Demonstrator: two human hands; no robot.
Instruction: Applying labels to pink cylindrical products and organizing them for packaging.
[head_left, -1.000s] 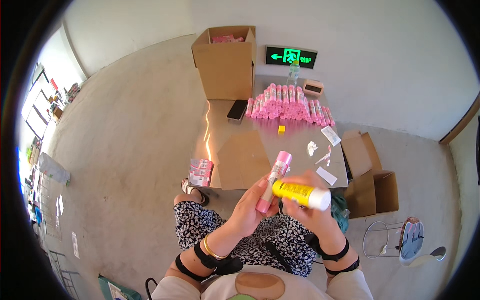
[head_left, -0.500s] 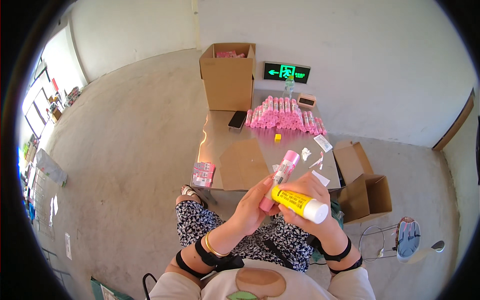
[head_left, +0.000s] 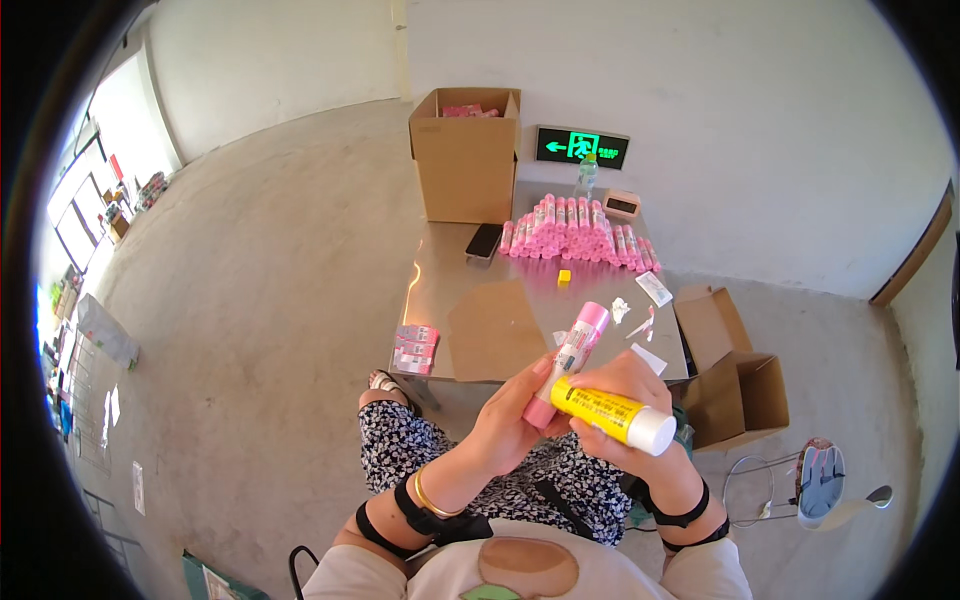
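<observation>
My left hand (head_left: 505,415) is closed round a pink tube (head_left: 580,345) with a printed label, tilted with its pink top up and to the right. In my right hand (head_left: 632,382) is a yellow glue stick (head_left: 600,411), its white end pointing lower right. The glue stick's other end meets the side of the pink tube; whether it presses on it I cannot tell. Beyond my hands, a small yellow cap (head_left: 565,277) stands on the metal table (head_left: 440,270). Behind it, similar pink tubes (head_left: 578,240) are stacked in a heap.
A flat cardboard piece (head_left: 495,325) and pink printed cards (head_left: 416,350) lie along the near edge. A tall carton (head_left: 463,170), a phone (head_left: 484,241), a bottle (head_left: 587,175) and a small clock (head_left: 622,205) stand or lie behind. Open boxes (head_left: 735,395) and a chair (head_left: 820,480) are right.
The whole view has shifted slightly, so the table appears a little further right. Both hands keep their grips, and the glue stick has moved only slightly against the pink tube.
</observation>
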